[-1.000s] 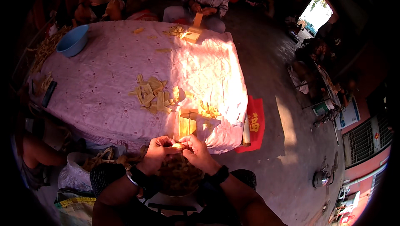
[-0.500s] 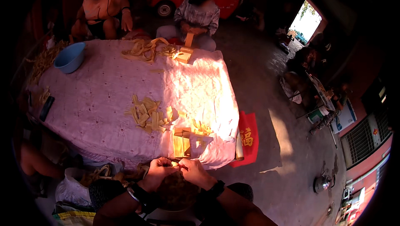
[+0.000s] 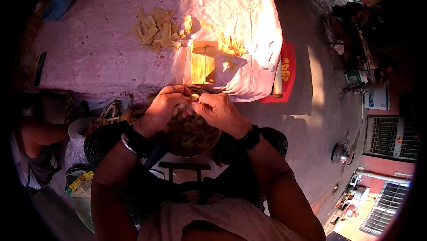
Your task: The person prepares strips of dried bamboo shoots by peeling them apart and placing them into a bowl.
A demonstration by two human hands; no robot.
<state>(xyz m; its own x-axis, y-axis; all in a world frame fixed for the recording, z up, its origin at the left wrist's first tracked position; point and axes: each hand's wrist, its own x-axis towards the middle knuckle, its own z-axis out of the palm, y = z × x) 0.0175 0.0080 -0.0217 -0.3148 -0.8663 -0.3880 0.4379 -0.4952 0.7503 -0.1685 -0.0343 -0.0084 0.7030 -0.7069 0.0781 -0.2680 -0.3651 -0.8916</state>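
My left hand (image 3: pixel 165 107) and my right hand (image 3: pixel 222 113) meet just off the near edge of the cloth-covered table. Pinched between their fingertips is a small pale-yellow piece (image 3: pixel 195 97), its exact kind too small to make out. Below them a round bowl (image 3: pixel 217 142) sits between my knees, holding many similar small pieces in shadow. Straight ahead of the hands a wooden box-like block (image 3: pixel 199 67) stands at the table's edge, partly sunlit. Flat yellowish strips (image 3: pixel 166 34) lie in a loose heap farther up, left of the block.
A pink quilted cloth (image 3: pixel 111 58) covers the table. A blue basin (image 3: pixel 60 1) stands far left, and a dark flat object (image 3: pixel 40 68) lies at the left edge. A red sheet (image 3: pixel 289 70) hangs beyond the right side. Near my left leg is a white sack (image 3: pixel 76 145); a kettle (image 3: pixel 340 154) stands on the floor.
My view has tilted downward, so the table sits higher and the people opposite are out of sight. Both hands stay together, the small piece still pinched between their fingertips.
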